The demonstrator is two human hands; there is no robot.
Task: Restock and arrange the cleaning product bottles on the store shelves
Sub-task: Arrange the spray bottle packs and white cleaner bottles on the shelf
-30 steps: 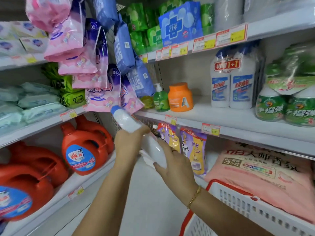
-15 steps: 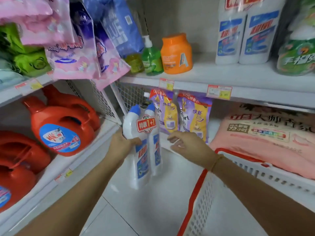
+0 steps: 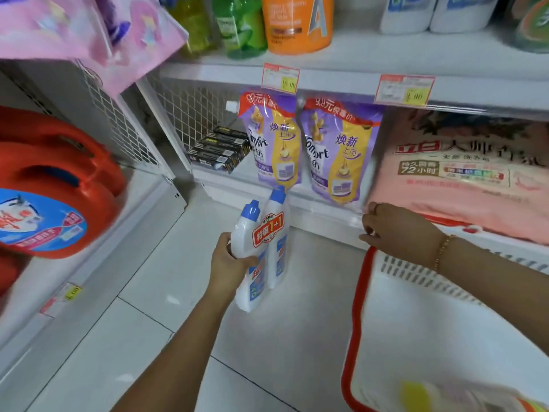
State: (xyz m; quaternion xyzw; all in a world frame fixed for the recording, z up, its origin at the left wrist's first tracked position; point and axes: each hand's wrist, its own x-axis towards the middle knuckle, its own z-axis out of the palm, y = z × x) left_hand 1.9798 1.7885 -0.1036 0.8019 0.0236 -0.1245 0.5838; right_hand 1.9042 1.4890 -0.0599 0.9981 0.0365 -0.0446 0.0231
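Note:
A twin pack of white cleaner bottles (image 3: 275, 257) with blue caps and a red "1+1" tag hangs upright over the floor, in front of the lowest shelf (image 3: 320, 217). My left hand (image 3: 228, 263) grips the left bottle at its waist. My right hand (image 3: 395, 230) hovers with loosely curled fingers at the shelf's front edge, just above the corner of the white basket (image 3: 355, 307), holding nothing. More white bottles of the same kind (image 3: 430, 10) stand on the shelf above (image 3: 341, 81).
Two purple and yellow refill pouches (image 3: 341, 150) and a pink bag (image 3: 463, 179) fill the lowest shelf, with black boxes (image 3: 219, 150) at its left end. Red detergent jugs (image 3: 53, 197) sit on the left. An orange tub (image 3: 297, 22) is above. White tiled floor lies below.
The view has dropped lower and closer to the bottom shelf. My left hand has carried the twin pack down and right. My right hand has moved right to the basket corner.

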